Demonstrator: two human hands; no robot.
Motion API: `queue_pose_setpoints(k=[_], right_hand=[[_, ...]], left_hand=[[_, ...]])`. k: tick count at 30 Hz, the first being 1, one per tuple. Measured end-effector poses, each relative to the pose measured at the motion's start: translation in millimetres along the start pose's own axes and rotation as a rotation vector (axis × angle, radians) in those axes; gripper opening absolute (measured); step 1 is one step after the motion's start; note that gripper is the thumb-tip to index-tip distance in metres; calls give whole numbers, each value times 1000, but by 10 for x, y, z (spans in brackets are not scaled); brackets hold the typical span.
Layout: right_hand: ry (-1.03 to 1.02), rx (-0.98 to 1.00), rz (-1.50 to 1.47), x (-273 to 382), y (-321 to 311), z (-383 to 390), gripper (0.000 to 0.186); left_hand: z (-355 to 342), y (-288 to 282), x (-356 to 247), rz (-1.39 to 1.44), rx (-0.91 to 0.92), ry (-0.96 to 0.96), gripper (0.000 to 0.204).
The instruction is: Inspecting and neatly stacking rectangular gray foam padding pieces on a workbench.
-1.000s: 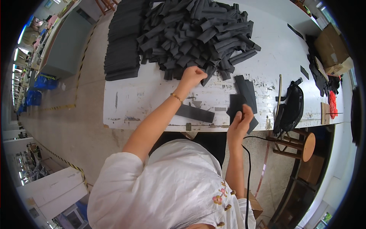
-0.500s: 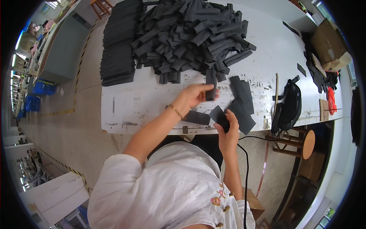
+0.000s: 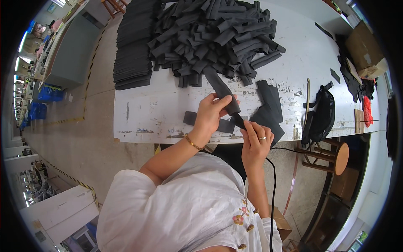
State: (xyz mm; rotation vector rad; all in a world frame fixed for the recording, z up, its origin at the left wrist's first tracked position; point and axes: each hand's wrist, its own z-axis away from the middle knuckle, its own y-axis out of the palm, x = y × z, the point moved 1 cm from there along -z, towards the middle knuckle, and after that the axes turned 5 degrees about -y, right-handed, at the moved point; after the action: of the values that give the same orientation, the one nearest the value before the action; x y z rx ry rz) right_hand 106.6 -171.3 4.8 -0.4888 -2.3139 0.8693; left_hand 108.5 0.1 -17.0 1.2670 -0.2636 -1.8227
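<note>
My left hand grips a long dark grey fabric strip, which looks folded or tubular, between thumb and fingers. Its far end reaches the edge of a big loose pile of similar strips. My right hand pinches a small dark flat piece. The tip of that piece meets the near end of the strip; whether it is inside or only against it, I cannot tell. Another dark strip lies on the table beneath my left hand. Flat dark pieces overlap just beyond my right hand.
A neat stack of dark strips stands left of the pile on the white table. To the right lie a black bag, a thin rod and a cardboard box. A wooden stool and a black cable are near the table's front edge.
My left hand has turned the strip aslant, its near end now toward my right hand. My right hand has brought the small dark piece up to that end.
</note>
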Motion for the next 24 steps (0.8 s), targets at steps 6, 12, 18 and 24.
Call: queue_pose_setpoints(k=[6,12,18,24], right_hand=[[-6,-8,57,-66,20,12,30],[26,4,13,-91,8,10,29],[15,21,5,-63,-17,-15,28],[-49,29,121,-87,-28,-49,29]], left_hand=[[-1,-84,41,-3,34,-55,26],[-24,-100,40,52,46,-121,21],[-60,-139,77,54,47,-147,22],[-1,-121,100,73,55,-173,23]])
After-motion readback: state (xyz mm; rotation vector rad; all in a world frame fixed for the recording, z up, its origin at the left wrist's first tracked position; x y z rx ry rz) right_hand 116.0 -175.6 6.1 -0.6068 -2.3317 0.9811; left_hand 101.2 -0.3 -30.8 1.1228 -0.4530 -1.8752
